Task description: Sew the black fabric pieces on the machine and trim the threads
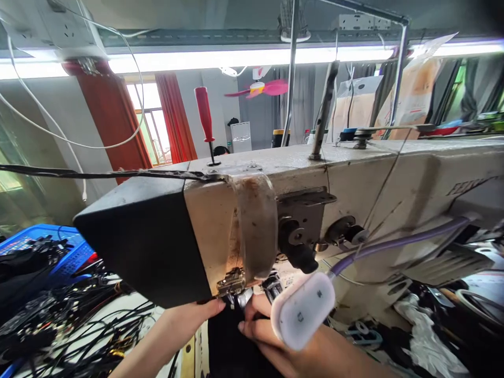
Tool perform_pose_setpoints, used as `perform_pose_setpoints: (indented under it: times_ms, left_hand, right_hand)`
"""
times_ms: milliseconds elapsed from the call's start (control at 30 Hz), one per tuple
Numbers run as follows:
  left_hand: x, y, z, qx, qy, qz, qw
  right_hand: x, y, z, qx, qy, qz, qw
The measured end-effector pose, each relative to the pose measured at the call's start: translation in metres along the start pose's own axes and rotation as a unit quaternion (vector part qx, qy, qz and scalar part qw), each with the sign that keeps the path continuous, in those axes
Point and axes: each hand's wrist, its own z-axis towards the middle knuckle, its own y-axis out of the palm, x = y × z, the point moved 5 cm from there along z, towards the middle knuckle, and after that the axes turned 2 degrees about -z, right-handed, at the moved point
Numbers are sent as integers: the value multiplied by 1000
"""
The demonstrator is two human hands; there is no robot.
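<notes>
Black fabric [230, 341] hangs below the needle area of a sewing machine [212, 231]. My left hand [185, 325] is at its left edge, thumb stretched along the top and the other fingers hidden; it seems to grip the cloth. Close to the presser foot [232, 302], my right hand [275, 336] has its fingers bent together on the fabric's right side. A white oval lamp [303, 311] on a purple flexible neck [401, 241] covers part of this hand. What lies between the fingertips is hard to make out.
Left of the machine, a blue basket [63, 252] holds dark items, with tangled black cords [114, 320] nearby. A red screwdriver [203, 115] stands upright on the machine head. Crumpled clear plastic [429, 336] and dark items lie to the right. A pink fan [258, 89] hangs behind.
</notes>
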Motion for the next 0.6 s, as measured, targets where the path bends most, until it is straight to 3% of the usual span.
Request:
perform_pose_setpoints:
  times_ms: [67,167,267,400,600]
  left_hand:
    - [-5,1,0,-12,-17,17,1000]
    - [-1,7,-4,-23,-31,12,999]
    - [9,13,-6,-8,4,-1,1000]
    - [5,16,-2,39,39,-16,998]
    - [-13,17,1,71,-22,-3,997]
  right_hand:
    - [7,-1,-2,-16,48,55,997]
    - [12,1,-6,34,39,82,995]
    - [16,8,-9,76,30,85,993]
    - [18,15,-11,40,46,122,991]
    - [17,23,-17,25,75,-33,996]
